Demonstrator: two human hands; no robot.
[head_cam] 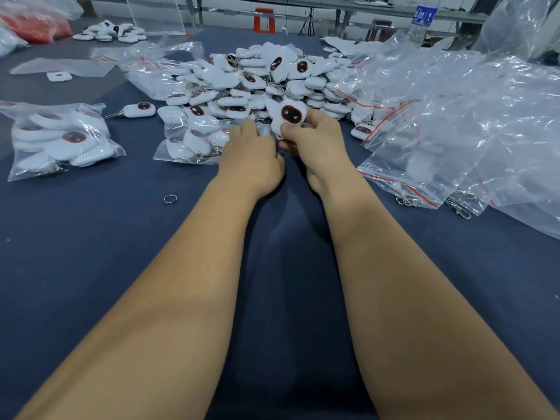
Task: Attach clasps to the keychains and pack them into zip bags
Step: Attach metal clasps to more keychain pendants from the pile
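My right hand [315,140] pinches a white plush keychain [288,115] with a dark oval face ringed in red, held upright in front of the big pile of the same keychains [257,80]. My left hand [251,156] lies right beside it with curled fingers at the keychain's lower end; what those fingers hold is hidden. A filled zip bag [60,140] lies at the left, another filled bag [194,144] just left of my left hand. Empty zip bags with red strips [454,122] are heaped at the right.
A loose metal ring [170,198] lies on the dark blue table [91,237]. Metal clasps [462,209] poke out under the bags at the right. A single keychain [136,110] lies alone at the left. A water bottle [422,16] stands at the back right.
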